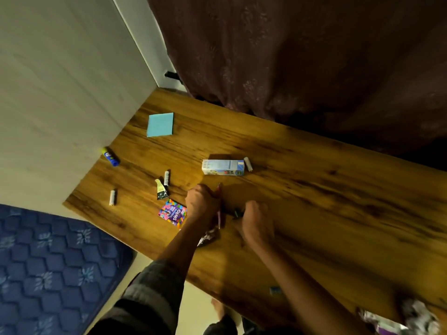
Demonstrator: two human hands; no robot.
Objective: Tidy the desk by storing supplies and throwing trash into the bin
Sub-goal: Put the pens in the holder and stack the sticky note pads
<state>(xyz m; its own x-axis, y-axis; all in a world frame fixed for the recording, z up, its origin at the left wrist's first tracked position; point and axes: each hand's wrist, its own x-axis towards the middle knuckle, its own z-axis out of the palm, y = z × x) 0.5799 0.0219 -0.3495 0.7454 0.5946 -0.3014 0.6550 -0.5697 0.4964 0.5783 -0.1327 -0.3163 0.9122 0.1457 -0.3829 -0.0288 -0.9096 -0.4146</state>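
Pen (219,206) gripped in left hand (203,203), long axis running toward the desk's (314,189) far edge. Right hand (256,221) curls over a small dark object (237,212) just beside it, mid-desk; grip unclear.

Carton (222,167) behind hands, on desk (314,189)
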